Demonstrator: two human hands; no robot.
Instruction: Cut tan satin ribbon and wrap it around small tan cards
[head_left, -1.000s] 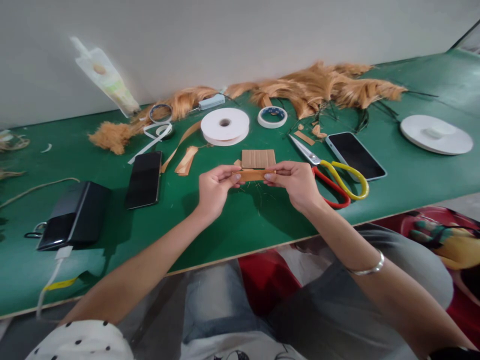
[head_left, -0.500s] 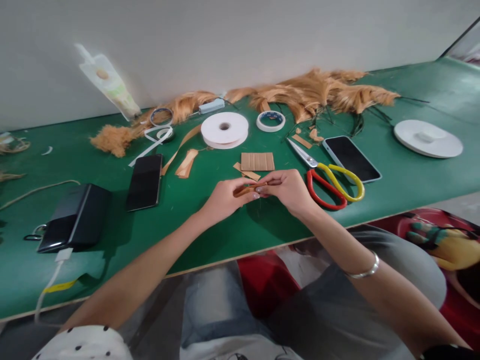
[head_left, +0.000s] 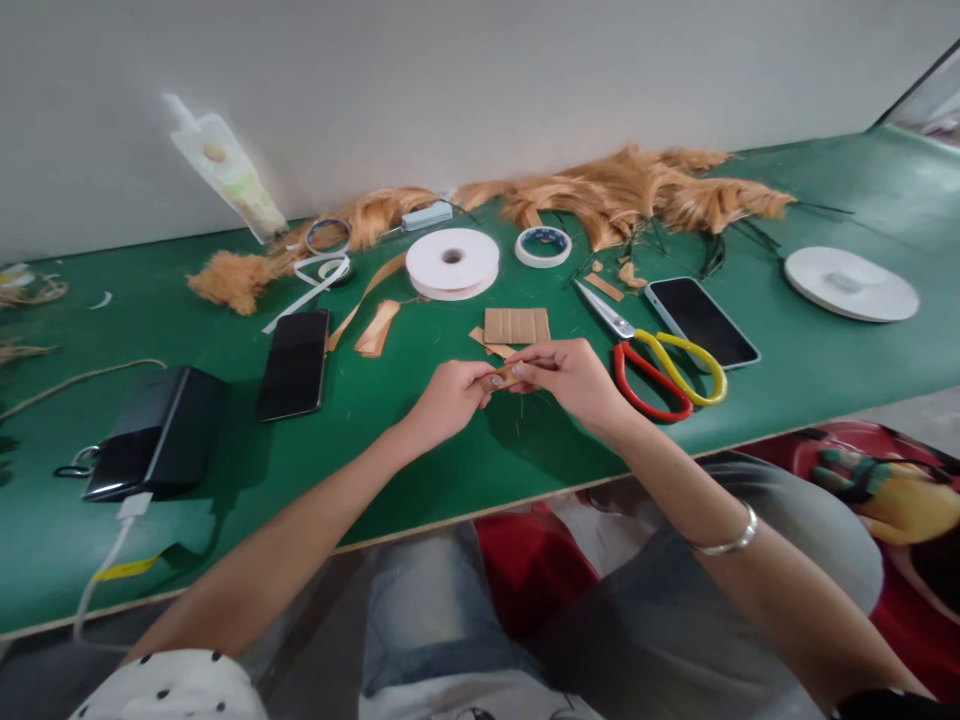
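Observation:
Between my two hands is a small strip of tan ribbon [head_left: 508, 375], mostly covered by fingers and thumbs. My left hand [head_left: 456, 392] pinches its left end, thumb on top. Closed on the right end is my right hand [head_left: 566, 372], its fingertips almost touching the left ones. Just beyond the hands lie a ridged piece of cardboard [head_left: 517, 325] and a few cut ribbon pieces [head_left: 484, 340]. Scissors [head_left: 652, 355] with one red and one yellow handle rest right of my right hand, blades pointing away.
A white ribbon spool [head_left: 452, 262], a tape roll [head_left: 542, 247] and tan hair-like fibre bundles [head_left: 630, 190] lie toward the wall. Phones [head_left: 294, 365] flank the hands. A black power bank [head_left: 154, 432] with a cable stands left, a white disc [head_left: 851, 284] right.
My left fingers have drawn in toward the right hand, and the ribbon strip shows less, now as a short piece between the thumbs. The whole view has shifted slightly.

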